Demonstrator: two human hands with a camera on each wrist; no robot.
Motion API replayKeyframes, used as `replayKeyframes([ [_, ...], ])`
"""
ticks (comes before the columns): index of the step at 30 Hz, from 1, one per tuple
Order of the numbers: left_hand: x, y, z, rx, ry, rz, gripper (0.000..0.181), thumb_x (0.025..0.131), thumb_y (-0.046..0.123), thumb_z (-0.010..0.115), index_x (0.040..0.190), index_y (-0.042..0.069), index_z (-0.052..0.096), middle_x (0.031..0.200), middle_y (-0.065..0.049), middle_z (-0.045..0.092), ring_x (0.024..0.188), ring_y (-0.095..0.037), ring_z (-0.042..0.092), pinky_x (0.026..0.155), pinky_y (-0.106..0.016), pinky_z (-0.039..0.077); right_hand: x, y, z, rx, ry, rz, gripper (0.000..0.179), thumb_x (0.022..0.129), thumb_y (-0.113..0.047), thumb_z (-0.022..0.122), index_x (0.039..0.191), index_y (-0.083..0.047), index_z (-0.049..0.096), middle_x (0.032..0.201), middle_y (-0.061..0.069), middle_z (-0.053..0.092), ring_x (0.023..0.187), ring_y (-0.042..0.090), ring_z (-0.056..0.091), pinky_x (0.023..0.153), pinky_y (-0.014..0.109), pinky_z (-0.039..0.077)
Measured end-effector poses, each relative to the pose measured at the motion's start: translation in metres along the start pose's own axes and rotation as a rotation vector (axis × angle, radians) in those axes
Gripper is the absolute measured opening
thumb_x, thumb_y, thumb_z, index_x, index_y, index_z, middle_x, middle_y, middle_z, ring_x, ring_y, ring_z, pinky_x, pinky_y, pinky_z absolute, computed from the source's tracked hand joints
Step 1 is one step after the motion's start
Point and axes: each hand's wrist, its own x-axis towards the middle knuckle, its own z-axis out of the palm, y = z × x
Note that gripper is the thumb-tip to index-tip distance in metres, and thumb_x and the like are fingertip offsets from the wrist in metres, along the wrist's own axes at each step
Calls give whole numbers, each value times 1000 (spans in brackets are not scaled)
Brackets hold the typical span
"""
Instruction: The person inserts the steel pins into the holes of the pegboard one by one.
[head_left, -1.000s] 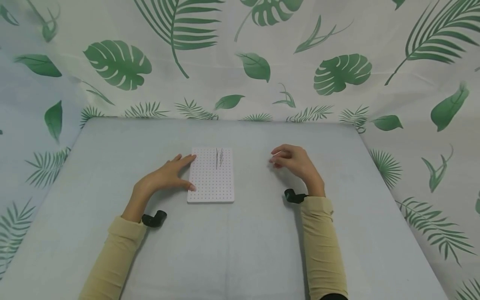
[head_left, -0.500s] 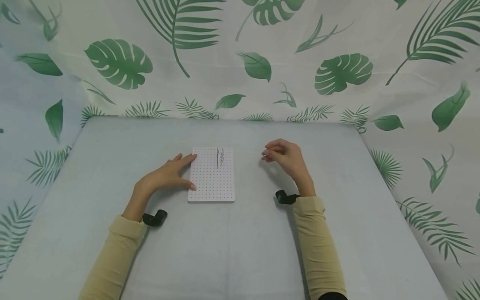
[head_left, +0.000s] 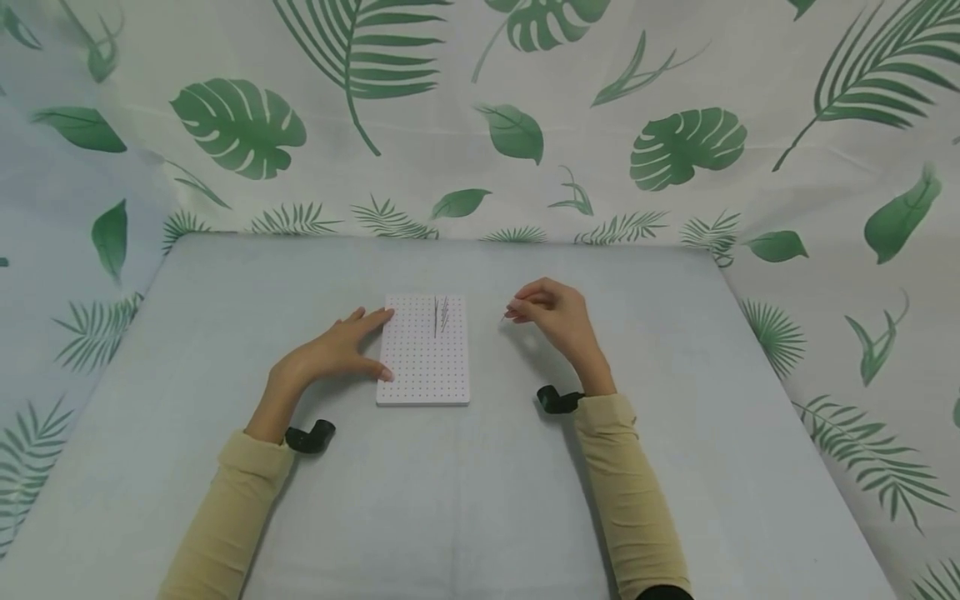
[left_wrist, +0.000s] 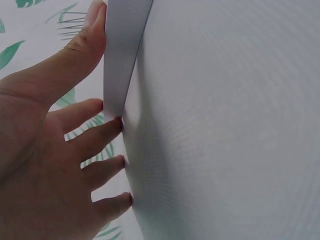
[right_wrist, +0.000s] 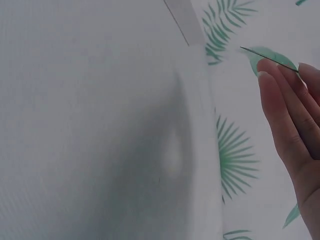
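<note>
A white pegboard (head_left: 423,367), dotted with rows of small holes, lies on the table. Several thin dark needles (head_left: 442,315) stand up from its far right part; their shafts also show beyond the thumb in the left wrist view. My left hand (head_left: 330,348) rests at the board's left side, fingers spread, with the thumb and a fingertip touching its edge (left_wrist: 117,55). To the right of the board, my right hand (head_left: 551,317) is raised over the table and pinches a thin needle (right_wrist: 267,57) between thumb and fingers, its free end pointing toward the board.
A pale cloth covers the table (head_left: 450,500). Behind it and at the sides hangs a white curtain (head_left: 420,167) printed with green leaves. Black wrist cameras sit on the left wrist (head_left: 311,437) and the right wrist (head_left: 557,400).
My right hand has moved left, closer to the pegboard, and the needle in its fingers now shows. My left hand and the board have stayed in place.
</note>
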Motion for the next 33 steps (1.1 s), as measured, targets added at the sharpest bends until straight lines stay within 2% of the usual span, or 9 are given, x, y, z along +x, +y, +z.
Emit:
replayKeyframes([
  [8, 0, 2, 1, 3, -2, 0, 104, 84, 35, 85, 164, 7, 24, 170, -21, 18, 158, -48, 3, 126, -67, 5, 1, -1, 18, 7, -42, -36, 12, 94, -5, 74, 100, 4, 69, 97, 23, 78, 80, 23, 79, 79, 41, 65],
  [18, 1, 4, 0, 11, -1, -13, 104, 84, 34, 85, 164, 8, 24, 170, -21, 18, 158, -47, 3, 126, -66, 4, 5, -5, 39, -12, -116, -37, 10, 92, -4, 75, 97, 3, 69, 94, 20, 78, 84, 28, 79, 79, 40, 65],
  [26, 0, 3, 0, 26, 1, -35, 104, 85, 36, 84, 164, 9, 23, 171, -22, 16, 158, -48, 3, 124, -69, 7, 8, -12, 45, -117, -159, -64, 11, 91, -12, 79, 96, -5, 72, 93, 10, 80, 82, 20, 78, 80, 36, 62],
  [33, -1, 1, -1, 7, 10, -3, 103, 84, 33, 85, 164, 7, 25, 170, -21, 19, 158, -46, 3, 127, -64, 2, 12, -14, 53, -207, -197, -81, 10, 90, -16, 80, 95, -10, 74, 91, 3, 80, 85, 14, 76, 79, 31, 56],
])
